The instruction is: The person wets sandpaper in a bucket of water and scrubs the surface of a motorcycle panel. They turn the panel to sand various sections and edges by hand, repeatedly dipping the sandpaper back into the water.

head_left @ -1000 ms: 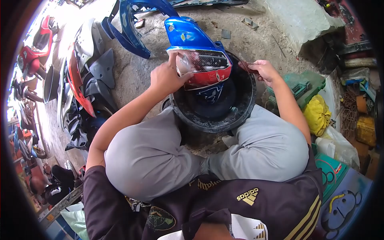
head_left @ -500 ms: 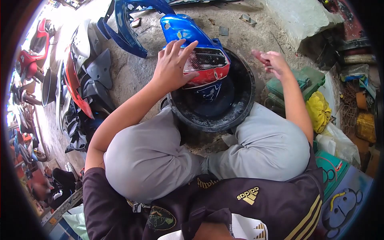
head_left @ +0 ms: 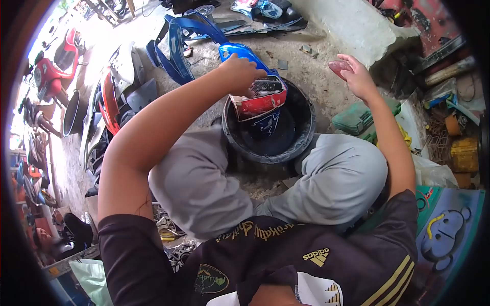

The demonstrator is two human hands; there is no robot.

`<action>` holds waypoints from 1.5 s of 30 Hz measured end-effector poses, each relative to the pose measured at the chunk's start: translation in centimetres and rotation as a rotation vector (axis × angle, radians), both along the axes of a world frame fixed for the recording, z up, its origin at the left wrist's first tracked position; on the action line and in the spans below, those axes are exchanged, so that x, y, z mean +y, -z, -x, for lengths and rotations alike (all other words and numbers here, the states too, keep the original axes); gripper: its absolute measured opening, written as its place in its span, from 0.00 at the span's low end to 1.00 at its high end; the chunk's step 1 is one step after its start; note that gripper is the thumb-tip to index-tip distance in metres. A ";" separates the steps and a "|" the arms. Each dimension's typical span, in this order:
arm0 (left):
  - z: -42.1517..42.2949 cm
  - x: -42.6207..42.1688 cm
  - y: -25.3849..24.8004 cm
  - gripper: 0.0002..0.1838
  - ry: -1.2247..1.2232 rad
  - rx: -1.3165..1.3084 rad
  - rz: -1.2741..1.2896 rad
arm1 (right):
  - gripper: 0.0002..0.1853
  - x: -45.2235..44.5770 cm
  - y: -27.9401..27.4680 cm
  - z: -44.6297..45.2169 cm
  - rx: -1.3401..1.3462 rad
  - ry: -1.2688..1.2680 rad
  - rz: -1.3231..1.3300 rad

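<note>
Rough floor (head_left: pixel 322 94) shows between tub edge (head_left: pixel 311 122) and right hand's (head_left: pixel 360 81) reddish pad (head_left: pixel 339 69)

Bright white light washes out the left part of the rough, grey floor (head_left: pixel 320 98). A pale slab (head_left: pixel 357 31) with a broken edge lies at upper right, beside scuffed red panelling (head_left: pixel 433 21).

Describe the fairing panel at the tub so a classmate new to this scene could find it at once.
Find the round black tub in front of the person's knees. The fairing panel reaches over its far-left side, under the left hand. Unlike the plain dark-blue panel on the floor beyond, it combines bright blue, a broad red band and a dark mesh section.
</note>
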State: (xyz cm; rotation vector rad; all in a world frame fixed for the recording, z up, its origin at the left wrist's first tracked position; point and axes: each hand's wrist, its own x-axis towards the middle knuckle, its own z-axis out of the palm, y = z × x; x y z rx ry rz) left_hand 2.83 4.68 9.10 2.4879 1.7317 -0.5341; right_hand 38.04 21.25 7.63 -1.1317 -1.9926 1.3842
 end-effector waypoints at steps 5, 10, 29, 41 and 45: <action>-1.0 0.1 2.0 0.47 -0.174 -0.448 -0.035 | 0.33 -5.1 -7.4 2.0 -0.210 0.017 -0.055; -1.2 2.2 5.6 0.45 -0.185 -0.475 -0.239 | 0.33 -8.3 -7.1 3.8 -0.143 -0.030 0.022; 1.5 3.8 10.3 0.49 -0.010 -0.306 -0.376 | 0.26 -10.0 -0.2 9.0 0.072 0.055 0.090; -3.7 -1.8 13.9 0.57 -0.812 -0.590 -0.755 | 0.25 -7.4 4.7 11.7 -0.020 0.107 -0.021; -2.7 -2.6 15.8 0.67 -1.222 -0.905 -0.612 | 0.26 -6.0 7.6 11.5 -0.008 0.134 -0.009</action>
